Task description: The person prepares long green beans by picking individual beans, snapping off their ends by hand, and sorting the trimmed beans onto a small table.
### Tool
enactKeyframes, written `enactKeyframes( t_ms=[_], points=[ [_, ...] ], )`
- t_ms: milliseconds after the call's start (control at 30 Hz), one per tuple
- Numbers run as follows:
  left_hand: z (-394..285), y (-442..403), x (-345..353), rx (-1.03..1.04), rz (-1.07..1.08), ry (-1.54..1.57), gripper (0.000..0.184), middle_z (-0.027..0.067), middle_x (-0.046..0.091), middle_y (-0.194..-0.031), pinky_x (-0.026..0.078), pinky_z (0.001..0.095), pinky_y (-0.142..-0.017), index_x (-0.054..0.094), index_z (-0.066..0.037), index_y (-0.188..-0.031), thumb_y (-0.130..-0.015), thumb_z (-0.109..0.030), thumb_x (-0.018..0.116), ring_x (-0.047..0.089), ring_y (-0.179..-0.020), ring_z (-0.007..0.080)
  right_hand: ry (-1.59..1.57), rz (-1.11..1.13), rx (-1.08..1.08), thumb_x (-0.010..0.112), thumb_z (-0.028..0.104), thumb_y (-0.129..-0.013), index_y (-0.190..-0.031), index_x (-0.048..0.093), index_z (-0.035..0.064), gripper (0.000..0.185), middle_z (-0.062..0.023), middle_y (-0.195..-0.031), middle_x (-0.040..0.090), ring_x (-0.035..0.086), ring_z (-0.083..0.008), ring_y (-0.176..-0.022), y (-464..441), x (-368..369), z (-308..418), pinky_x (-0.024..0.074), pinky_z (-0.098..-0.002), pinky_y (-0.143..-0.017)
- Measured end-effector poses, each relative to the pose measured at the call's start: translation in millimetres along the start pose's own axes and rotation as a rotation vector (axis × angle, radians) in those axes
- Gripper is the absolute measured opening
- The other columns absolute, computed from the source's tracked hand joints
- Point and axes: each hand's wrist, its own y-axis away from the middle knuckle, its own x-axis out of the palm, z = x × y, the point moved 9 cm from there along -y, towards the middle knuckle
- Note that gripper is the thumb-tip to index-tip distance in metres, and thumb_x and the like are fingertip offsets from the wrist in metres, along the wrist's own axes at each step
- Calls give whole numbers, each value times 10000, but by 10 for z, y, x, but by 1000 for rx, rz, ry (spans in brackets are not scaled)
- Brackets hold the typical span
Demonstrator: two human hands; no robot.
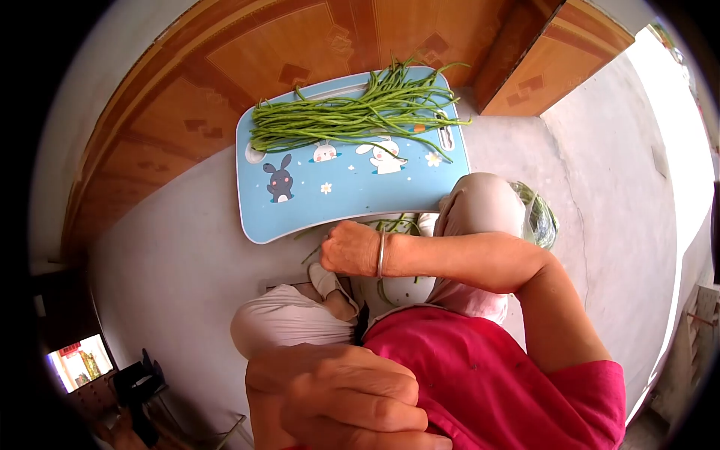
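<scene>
My left hand is raised close to the camera, its fingers curled into a fist; anything inside it is hidden. My right hand, with a silver bangle at the wrist, reaches across my lap just below the table's near edge. Its fingers are closed with the back of the hand towards me, so its grip is hidden. A large pile of long green beans lies across the far half of a blue folding table printed with rabbits. More long beans show beneath the near edge, partly behind my right arm.
Between my legs is a white container with green bits on it, partly covered by my arm. A clear plastic bag holding green stuff rests beside my right knee. Wooden doors stand behind the table. A lit screen is at lower left.
</scene>
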Motion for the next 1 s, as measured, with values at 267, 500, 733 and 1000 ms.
enactKeyframes(
  t_ms=[267, 500, 733, 1000],
  points=[
    [194, -36, 20, 26, 126, 326, 417, 182, 582, -833, 420, 301, -467, 614, 152, -946, -897, -262, 613, 545, -567, 223, 6, -54, 18, 609, 175, -674, -601, 641, 105, 106, -58, -571, 607, 645, -232, -588, -135, -223, -7, 493, -344, -507],
    [368, 116, -326, -351, -316, 457, 152, 158, 561, -668, 298, 280, -372, 565, 37, -771, -897, -44, 541, 399, -461, 171, -50, -31, 23, 620, 174, -663, -619, 643, 101, 88, -72, -637, 637, 651, -236, -620, -161, -233, 5, 503, -357, -537],
    [818, 456, -1114, -469, -593, 189, 374, 1, 443, -645, 259, 213, -427, 517, 7, -1183, -1038, -276, 320, 313, -537, 76, -238, -206, 330, 623, 112, -735, -701, 651, 36, 88, -141, -693, 657, 671, -302, -692, 61, -969, -794, 525, -387, -588],
    [803, 774, -1482, -533, -769, -9, 362, 46, 523, -696, 297, 225, -478, 513, 68, -1149, -1025, -243, 374, 370, -556, 75, -1560, -798, 152, 565, 144, -931, -818, 623, -33, 217, -133, -775, 638, 592, -144, -591, 474, -2006, -784, 470, -228, -513]
  ],
)
